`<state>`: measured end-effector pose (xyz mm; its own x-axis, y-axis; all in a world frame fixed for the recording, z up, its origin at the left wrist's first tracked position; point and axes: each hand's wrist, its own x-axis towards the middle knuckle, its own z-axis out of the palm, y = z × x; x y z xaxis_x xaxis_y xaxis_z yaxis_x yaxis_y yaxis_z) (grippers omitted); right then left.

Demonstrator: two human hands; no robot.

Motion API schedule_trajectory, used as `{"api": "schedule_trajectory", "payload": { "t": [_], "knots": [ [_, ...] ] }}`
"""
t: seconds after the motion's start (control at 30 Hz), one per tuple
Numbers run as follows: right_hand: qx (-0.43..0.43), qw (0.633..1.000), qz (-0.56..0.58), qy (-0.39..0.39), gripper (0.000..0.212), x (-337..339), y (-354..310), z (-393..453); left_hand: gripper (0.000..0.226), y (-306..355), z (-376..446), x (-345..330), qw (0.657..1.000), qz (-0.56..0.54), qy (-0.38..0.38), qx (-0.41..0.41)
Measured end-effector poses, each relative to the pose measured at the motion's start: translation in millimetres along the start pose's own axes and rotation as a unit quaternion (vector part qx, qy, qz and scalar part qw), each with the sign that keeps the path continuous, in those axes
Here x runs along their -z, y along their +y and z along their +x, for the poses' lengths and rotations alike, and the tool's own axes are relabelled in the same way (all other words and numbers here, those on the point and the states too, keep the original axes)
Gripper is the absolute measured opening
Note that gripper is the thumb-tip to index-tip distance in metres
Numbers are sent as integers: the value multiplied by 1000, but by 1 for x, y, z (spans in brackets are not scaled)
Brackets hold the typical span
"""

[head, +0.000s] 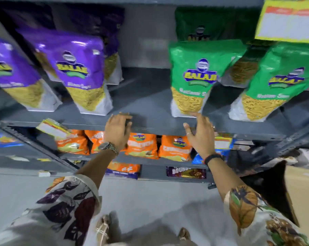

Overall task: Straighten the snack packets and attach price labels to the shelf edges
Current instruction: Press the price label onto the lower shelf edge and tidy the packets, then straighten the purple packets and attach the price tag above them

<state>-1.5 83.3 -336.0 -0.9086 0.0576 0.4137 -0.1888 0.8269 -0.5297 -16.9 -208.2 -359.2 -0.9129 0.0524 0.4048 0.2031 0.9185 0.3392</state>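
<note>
A grey metal shelf (150,105) is seen from above and in front. On it, two purple packets (79,71) stand at the left, both leaning, with more purple ones behind them. Two green packets (194,77) stand at the right, also tilted, with further green ones behind. A bare gap is left on the shelf between the purple and green groups.

A yellow price label (52,128) is fixed to the shelf edge (159,129) at the left, hanging askew below the purple packets. A larger yellow-framed label (288,22) is seen at the upper right, on the shelf above. Another label (222,142) shows on a lower edge, just right of the right hand.

On the shelf below, orange packets (141,146) are lined up, partly hidden by both hands and wrists. Lower still, an orange pack and a dark purple biscuit pack (185,172) lie flat.

The left hand (117,128), with a watch (108,147) on its wrist, is laid over the shelf edge with fingers curled on it; nothing is seen to be held. The right hand (200,134) is spread, its fingers reaching the base of the nearer green packet, thumb apart; whether the packet is actually touched cannot be told. Patterned sleeves (66,206) and the grey floor (150,201) are seen below.
</note>
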Motion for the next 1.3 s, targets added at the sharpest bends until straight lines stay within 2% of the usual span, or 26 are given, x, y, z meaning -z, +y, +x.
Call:
{"api": "schedule_trajectory", "payload": {
  "t": [0.23,0.4,0.57,0.67,0.8,0.9,0.97,1.0,1.1,1.2,1.3],
  "knots": [
    [54,998,36,-26,28,-115,-167,-2,34,-179,-12,97,993,112,-37,32],
    [92,992,24,-82,16,-192,-252,-16,30,-260,-13,132,995,92,-47,-1],
    [70,988,-56,-125,15,-250,-289,-38,26,-289,2,141,994,72,-41,-71],
    [42,987,-108,-111,20,-269,-303,-42,24,-294,5,136,994,43,-46,-88],
    [14,991,-110,-75,15,-280,-311,-40,16,-292,6,128,992,7,-35,-119],
    [35,990,-113,-76,12,-279,-309,-39,13,-294,5,126,994,10,-24,-108],
    [60,990,-109,-71,6,-274,-308,-36,13,-296,0,127,998,-2,-10,-68],
    [65,991,-100,-66,9,-271,-309,-33,14,-296,-2,127,999,-15,-1,-44],
    [57,996,-52,-45,6,-261,-313,-28,14,-298,-10,126,999,-46,2,-4],
    [79,994,-64,-37,8,-257,-313,-30,15,-307,-21,118,999,-41,-20,-9],
    [96,988,-100,-67,11,-259,-310,-33,11,-318,-30,111,998,-29,-35,-34]
  ]
}}
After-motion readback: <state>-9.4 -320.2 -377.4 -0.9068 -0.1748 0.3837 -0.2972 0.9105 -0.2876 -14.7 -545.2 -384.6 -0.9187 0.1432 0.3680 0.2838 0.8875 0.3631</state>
